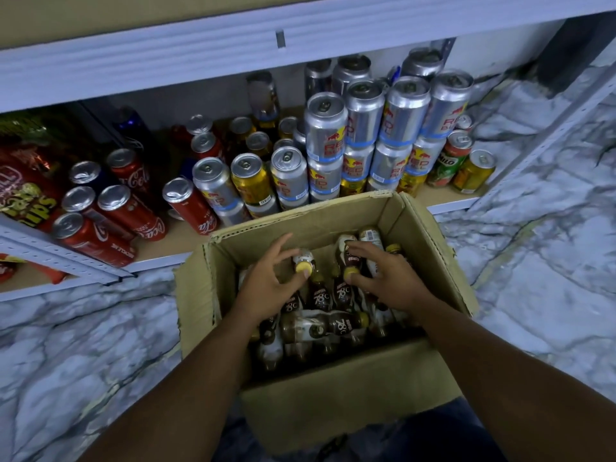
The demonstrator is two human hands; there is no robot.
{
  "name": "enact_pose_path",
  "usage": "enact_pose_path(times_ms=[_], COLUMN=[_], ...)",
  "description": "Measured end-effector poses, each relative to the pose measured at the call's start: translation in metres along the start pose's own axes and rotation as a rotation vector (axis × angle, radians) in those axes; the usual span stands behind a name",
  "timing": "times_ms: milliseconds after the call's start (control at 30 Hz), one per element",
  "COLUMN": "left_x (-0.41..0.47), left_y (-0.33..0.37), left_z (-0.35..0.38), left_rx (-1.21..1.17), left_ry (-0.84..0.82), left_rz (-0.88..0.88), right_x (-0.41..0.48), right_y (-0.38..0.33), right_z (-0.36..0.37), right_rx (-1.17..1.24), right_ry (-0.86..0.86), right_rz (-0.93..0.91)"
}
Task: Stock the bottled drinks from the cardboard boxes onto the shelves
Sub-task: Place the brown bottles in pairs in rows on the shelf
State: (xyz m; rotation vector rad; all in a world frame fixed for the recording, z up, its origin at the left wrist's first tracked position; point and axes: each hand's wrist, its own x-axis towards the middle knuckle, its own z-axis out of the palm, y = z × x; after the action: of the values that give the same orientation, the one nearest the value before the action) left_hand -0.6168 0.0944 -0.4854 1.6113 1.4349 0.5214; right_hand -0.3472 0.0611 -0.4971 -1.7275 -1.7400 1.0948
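Head view, looking down: 1 open cardboard box [333,395] sits on the marbled floor [83,345], just in front of the bottom shelf [173,243]. Inside are brown bottles [328,325] w/ yellow caps. Approx a dozen show; exact no. can't be told, since the arms cover some. Most stand upright, and 1 lies across the tops of others. Labels read "78°C"; the smaller brand word above that is too blurred to read.

2 hands, both in the box. Left hand [270,285] pinches the yellow cap of 1 upright bottle [304,265], thumb & fingers curled round it. Right hand [386,278] grips a second bottle [342,245] beside it, thumb at the cap, fingers curled over the upper part. These 2 are near each other, with a gap between.

On the shelf:
- Silver cans [325,128] marked "RED BULL": front row is 4 stacked on 4, w/ more behind & 2 to the left of the stack.
- Red cans [128,213] marked "Coca-Cola": at least 6, at the left.
- Gold cans [251,176]: approx 5 in sight.
- 1 green can [451,161] marked "MILO", near the right end.
- Snack bags [26,191] at far left, writing only partly legible.

An upper shelf [200,45] w/ a grey metal edge runs overhead.
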Motion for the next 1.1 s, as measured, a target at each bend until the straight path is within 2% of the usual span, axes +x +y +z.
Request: enact_pose_path(times_ms=[300,567,900,1100], left_x=[0.021,0.033,0.035,0.030], left_y=[0.018,0.016,0.011,0.009], left_z=[0.002,0.012,0.036,0.044], left_rx=[0.129,0.074,-0.041,-0.085], left_ry=[0.138,0.184,0.320,0.361], left_rz=[0.019,0.002,0.047,0.027], right_x=[0.015,0.032,0.040,0.042], right_y=[-0.012,-0.009,-0.011,-0.011], right_z=[0.009,0.019,0.021,0.026], right_rx=[-0.062,-0.098,0.139,0.198], right_ry=[0.289,0.460,0.490,0.429], right_rz=[-0.045,-0.056,0.086,0.065])
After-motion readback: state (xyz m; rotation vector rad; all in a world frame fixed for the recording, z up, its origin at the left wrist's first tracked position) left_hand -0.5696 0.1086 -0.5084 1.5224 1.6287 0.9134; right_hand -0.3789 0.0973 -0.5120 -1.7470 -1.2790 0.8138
